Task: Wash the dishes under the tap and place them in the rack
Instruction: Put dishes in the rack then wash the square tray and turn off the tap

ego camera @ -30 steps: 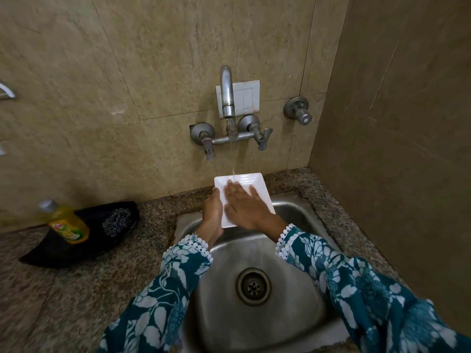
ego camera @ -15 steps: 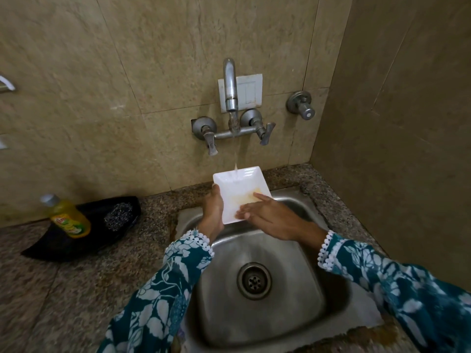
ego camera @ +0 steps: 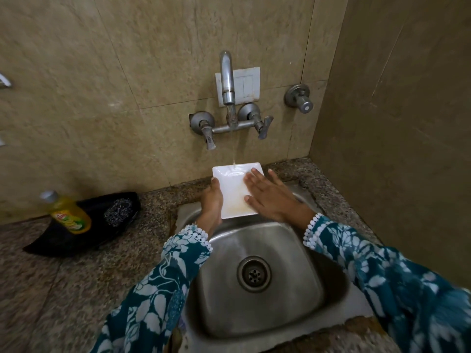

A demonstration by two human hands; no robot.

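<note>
Nearest the camera, two forearms in teal sleeves with a white floral print and white lace cuffs reach forward over a stainless steel sink [ego camera: 300,301] set into a speckled granite counter [ego camera: 51,289]. A round drain [ego camera: 253,274] sits at the centre of the basin.

Above the far part of the basin, a square white plate [ego camera: 233,192] is held tilted, its face towards the camera, with a faint yellowish smear across its lower half. The left hand [ego camera: 211,203] grips the plate's left edge, thumb on the front rim and fingers hidden behind. The right hand [ego camera: 270,197] lies flat on the right side of the plate's face, fingers straight and slightly spread, holding nothing.

A thin stream of water [ego camera: 233,159] falls onto the plate's upper edge from the wall-mounted tap [ego camera: 227,80], whose two lever handles stand to either side of the spout. A white switch plate [ego camera: 248,85] is fixed behind the spout, and a separate round valve [ego camera: 300,98] sits to the right on the beige tiled wall.

On the counter to the left, a black dish [ego camera: 51,238] holds a yellow bottle of dish soap [ego camera: 67,212] and a steel scrubber [ego camera: 118,211].
</note>
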